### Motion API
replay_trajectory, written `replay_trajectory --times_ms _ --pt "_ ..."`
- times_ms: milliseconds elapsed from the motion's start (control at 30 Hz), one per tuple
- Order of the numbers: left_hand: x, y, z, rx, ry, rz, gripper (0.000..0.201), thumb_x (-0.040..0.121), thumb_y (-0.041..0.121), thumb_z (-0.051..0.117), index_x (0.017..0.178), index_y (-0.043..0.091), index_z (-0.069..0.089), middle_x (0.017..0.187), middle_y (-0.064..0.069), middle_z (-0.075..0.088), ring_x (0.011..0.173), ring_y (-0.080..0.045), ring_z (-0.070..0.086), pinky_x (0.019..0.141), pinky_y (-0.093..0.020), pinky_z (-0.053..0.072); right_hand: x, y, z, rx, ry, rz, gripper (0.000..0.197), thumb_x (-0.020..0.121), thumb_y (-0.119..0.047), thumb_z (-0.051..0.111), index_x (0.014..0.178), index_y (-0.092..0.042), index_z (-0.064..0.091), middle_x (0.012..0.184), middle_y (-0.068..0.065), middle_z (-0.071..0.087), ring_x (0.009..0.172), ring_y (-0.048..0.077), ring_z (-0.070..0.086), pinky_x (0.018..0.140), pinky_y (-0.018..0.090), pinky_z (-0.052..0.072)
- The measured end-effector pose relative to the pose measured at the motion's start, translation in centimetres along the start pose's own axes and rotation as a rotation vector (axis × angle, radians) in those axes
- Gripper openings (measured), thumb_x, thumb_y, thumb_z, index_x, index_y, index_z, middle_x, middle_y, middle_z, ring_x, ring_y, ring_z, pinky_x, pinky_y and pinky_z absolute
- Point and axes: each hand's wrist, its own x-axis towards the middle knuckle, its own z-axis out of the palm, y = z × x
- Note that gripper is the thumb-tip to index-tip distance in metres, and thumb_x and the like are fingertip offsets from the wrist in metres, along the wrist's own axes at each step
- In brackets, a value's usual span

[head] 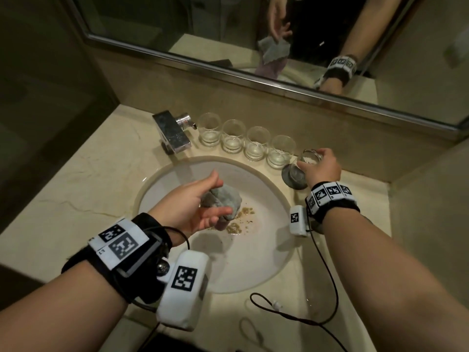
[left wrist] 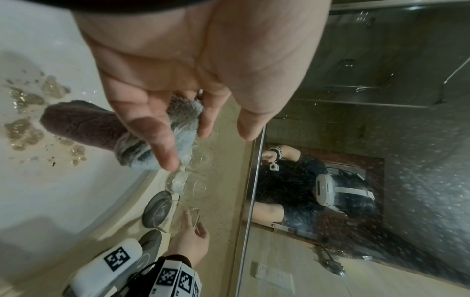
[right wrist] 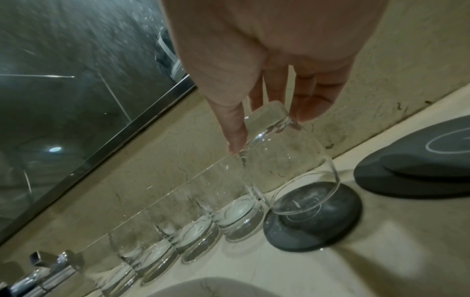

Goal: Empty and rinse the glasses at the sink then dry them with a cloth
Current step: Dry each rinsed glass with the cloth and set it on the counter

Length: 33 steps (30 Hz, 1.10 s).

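My left hand [head: 213,196] hovers over the white sink [head: 241,262] and grips a bunched grey and mauve cloth [head: 224,199], which the left wrist view shows tucked between thumb and fingers [left wrist: 162,140]. To the right of the basin, my right hand [head: 313,158] holds one clear glass [head: 300,168] upside down by its base. In the right wrist view this glass [right wrist: 287,160] tilts, its rim at or just above a dark round coaster [right wrist: 330,231]. Several more clear glasses [head: 256,143] stand upright in a row along the back wall.
A chrome faucet [head: 172,133] stands at the back left of the basin. Brown residue [head: 236,224] lies in the sink bottom. More dark coasters [right wrist: 419,160] sit to the right. A black cable [head: 304,318] loops on the marble counter. A mirror [head: 228,26] hangs above.
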Motion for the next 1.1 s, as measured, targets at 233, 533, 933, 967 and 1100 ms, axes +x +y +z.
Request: replay_trajectory --times_ms 233,533,933,967,1100 --pt "0.0 -0.3 -0.2 -0.004 0.019 -0.003 0.042 0.094 0.042 0.054 0.122 0.011 0.057 0.11 -0.007 0.056 0.067 -0.018 0.072 0.044 -0.019 0.049 0.2 0.6 0.9 0.01 -0.013 -0.033 0.05 0.069 -0.029 0.083 0.112 -0.02 0.057 0.112 0.007 0.064 0.111 0.029 0.056 0.089 0.039 0.051" --pt "0.0 -0.5 -0.8 -0.018 0.028 -0.009 0.037 0.093 0.041 0.055 0.116 0.012 0.059 0.106 -0.009 0.058 0.067 -0.019 0.072 0.043 -0.019 0.049 0.2 0.2 1.7 -0.022 0.001 -0.068 0.052 0.068 -0.031 0.084 0.109 -0.017 0.056 0.115 0.008 0.062 0.111 0.03 0.055 0.093 0.044 0.05" --pt "0.5 -0.2 -1.3 -0.047 0.041 0.001 0.038 0.093 0.04 0.055 0.118 0.011 0.059 0.104 -0.009 0.06 0.066 -0.02 0.072 0.042 -0.019 0.049 -2.0 -3.4 2.8 -0.642 -0.076 -0.583 0.039 0.087 -0.026 0.06 0.126 -0.02 0.054 0.139 0.002 0.049 0.132 0.027 0.034 0.105 0.047 0.027" --pt "0.5 -0.3 -1.4 -0.051 0.043 -0.002 0.038 0.093 0.04 0.055 0.118 0.011 0.059 0.105 -0.008 0.06 0.066 -0.02 0.072 0.042 -0.019 0.049 -2.2 -3.9 3.3 -0.683 -0.103 -0.598 0.038 0.087 -0.018 0.059 0.124 -0.018 0.054 0.136 0.002 0.052 0.13 0.027 0.036 0.104 0.047 0.027" --pt "0.4 -0.3 -1.7 -0.058 0.049 -0.001 0.037 0.094 0.039 0.054 0.117 0.011 0.06 0.102 -0.009 0.062 0.065 -0.02 0.072 0.042 -0.019 0.049 -2.1 -4.9 4.7 -0.746 -0.138 -0.53 0.033 0.079 -0.006 0.057 0.111 -0.014 0.06 0.115 0.005 0.065 0.121 0.029 0.043 0.103 0.05 0.027"
